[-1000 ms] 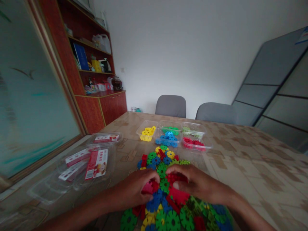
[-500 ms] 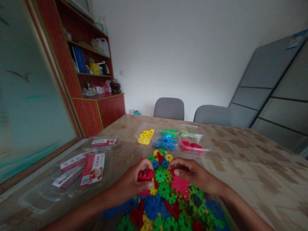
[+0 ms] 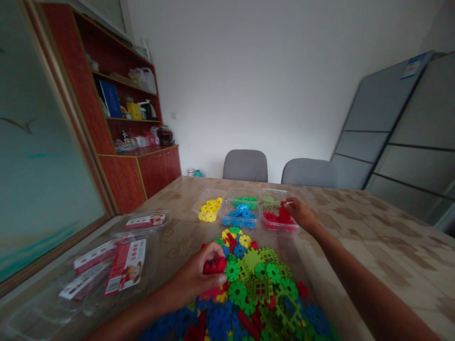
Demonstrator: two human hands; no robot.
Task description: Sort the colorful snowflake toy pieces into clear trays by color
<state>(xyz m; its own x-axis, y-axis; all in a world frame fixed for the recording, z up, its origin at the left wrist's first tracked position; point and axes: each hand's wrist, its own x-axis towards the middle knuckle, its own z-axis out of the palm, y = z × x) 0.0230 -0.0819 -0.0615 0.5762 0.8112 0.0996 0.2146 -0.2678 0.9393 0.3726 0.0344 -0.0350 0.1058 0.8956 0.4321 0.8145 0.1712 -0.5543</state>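
Fingers of the left hand (image 3: 199, 277) are pinching a red toothed block (image 3: 214, 266) at the near-edge heap of plastic pieces (image 3: 256, 293) on the table (image 3: 373, 246). Reaching toward the far edge, the right hand (image 3: 300, 213) is gripping another red piece (image 3: 284, 214) over the clear tray of red pieces (image 3: 275, 221).

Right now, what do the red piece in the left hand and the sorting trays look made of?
Red piece in the left hand: likely moulded plastic, opaque, saturated colour, notched edges. Sorting trays: thin clear plastic, apparently; the contents and tabletop show through the walls.
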